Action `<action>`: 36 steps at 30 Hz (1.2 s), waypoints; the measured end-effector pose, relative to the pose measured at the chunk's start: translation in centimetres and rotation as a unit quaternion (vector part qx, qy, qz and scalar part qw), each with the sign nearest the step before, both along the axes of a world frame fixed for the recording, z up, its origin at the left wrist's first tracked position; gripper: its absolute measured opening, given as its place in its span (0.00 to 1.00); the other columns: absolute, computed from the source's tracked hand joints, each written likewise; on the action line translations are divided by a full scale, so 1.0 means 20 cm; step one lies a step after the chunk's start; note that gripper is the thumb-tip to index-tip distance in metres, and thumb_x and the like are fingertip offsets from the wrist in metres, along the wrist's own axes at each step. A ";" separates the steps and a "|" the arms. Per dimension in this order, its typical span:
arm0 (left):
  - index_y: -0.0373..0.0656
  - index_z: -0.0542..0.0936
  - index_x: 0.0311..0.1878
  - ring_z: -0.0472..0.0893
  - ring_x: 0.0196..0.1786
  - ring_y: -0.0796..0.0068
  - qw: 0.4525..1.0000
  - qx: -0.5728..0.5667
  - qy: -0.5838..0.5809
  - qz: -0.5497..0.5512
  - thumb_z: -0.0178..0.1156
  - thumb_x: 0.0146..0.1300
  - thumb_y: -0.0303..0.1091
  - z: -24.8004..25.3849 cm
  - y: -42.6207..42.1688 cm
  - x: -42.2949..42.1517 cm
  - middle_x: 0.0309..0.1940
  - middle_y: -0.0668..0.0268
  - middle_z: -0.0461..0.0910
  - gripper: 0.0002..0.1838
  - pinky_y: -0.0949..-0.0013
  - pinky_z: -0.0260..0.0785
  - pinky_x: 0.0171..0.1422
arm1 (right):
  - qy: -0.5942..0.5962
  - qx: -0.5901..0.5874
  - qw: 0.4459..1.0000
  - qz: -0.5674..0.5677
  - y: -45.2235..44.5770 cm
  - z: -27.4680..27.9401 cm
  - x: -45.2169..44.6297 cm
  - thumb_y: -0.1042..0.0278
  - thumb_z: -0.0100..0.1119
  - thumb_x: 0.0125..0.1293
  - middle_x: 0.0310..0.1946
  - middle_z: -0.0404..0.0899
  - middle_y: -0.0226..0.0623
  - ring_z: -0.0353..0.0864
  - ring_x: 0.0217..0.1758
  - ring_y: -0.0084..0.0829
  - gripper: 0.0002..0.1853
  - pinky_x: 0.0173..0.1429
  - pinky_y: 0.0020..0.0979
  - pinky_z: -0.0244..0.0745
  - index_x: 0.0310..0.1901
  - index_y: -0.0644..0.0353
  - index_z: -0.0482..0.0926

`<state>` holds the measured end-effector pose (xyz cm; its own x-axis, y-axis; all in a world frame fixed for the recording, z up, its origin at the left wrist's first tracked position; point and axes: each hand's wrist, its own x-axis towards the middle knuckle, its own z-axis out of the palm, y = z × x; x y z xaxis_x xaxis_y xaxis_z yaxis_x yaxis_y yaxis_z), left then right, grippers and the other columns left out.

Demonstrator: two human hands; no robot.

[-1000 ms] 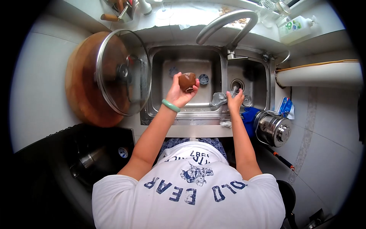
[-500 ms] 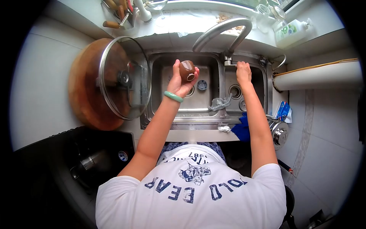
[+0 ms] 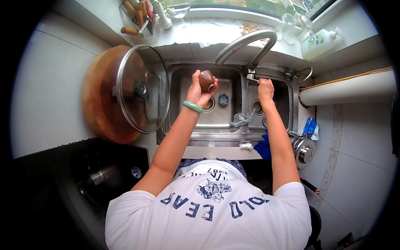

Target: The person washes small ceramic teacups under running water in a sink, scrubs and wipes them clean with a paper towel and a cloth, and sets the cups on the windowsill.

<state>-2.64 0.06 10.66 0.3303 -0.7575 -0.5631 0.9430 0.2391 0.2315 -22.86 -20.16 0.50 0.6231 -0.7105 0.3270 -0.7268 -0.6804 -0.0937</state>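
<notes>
Tilted over the left basin of the steel sink, a brown cup is in the grip of my left hand, its light foot ring showing. A green bangle circles that wrist. My right hand is closed on the faucet handle above the right basin. The curved faucet arches over the sink from the back. A clear plastic bag lies over the divider. In the left basin sits a small round dark item near the drain.
A glass lid leans against a round wooden board on the left. On the sill are a knife holder, a wine glass, jars and a soap bottle. A blue cloth and a steel pot are at right.
My right hand has gone from the plastic bag and right drain up to the faucet handle. My left hand still holds the cup, now tilted differently. The camera view has shifted.
</notes>
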 end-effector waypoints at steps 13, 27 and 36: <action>0.41 0.72 0.48 0.81 0.36 0.67 0.940 0.116 -0.310 0.083 0.38 0.69 0.44 -0.12 -0.02 0.02 0.36 0.61 0.79 0.19 0.67 0.74 0.34 | -0.367 0.381 0.844 0.086 0.62 0.31 0.45 0.54 0.49 0.69 0.50 0.75 0.46 0.74 0.53 0.39 0.22 0.57 0.33 0.69 0.54 0.65 0.72; 0.38 0.78 0.44 0.80 0.40 0.67 0.776 0.222 -0.590 0.038 0.50 0.52 0.18 -0.34 0.10 0.09 0.36 0.59 0.80 0.16 0.68 0.71 0.48 | -0.493 0.602 0.627 -0.042 0.88 0.11 0.89 0.81 0.48 0.58 0.50 0.78 0.48 0.77 0.55 0.38 0.23 0.57 0.32 0.69 0.57 0.68 0.71; 0.39 0.77 0.36 0.81 0.34 0.48 0.356 0.418 -0.803 -0.233 0.54 0.58 0.28 -0.31 0.12 0.18 0.27 0.48 0.79 0.05 0.51 0.74 0.41 | -0.212 0.411 0.886 0.035 0.76 0.18 0.78 0.79 0.50 0.55 0.24 0.79 0.55 0.82 0.34 0.51 0.07 0.38 0.42 0.76 0.31 0.69 0.79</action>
<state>0.92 2.49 4.50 0.6831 -0.7299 -0.0244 -0.6724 -0.6416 0.3690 -7.20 -4.98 4.19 0.6197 -0.7819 -0.0678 -0.4671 -0.2979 -0.8325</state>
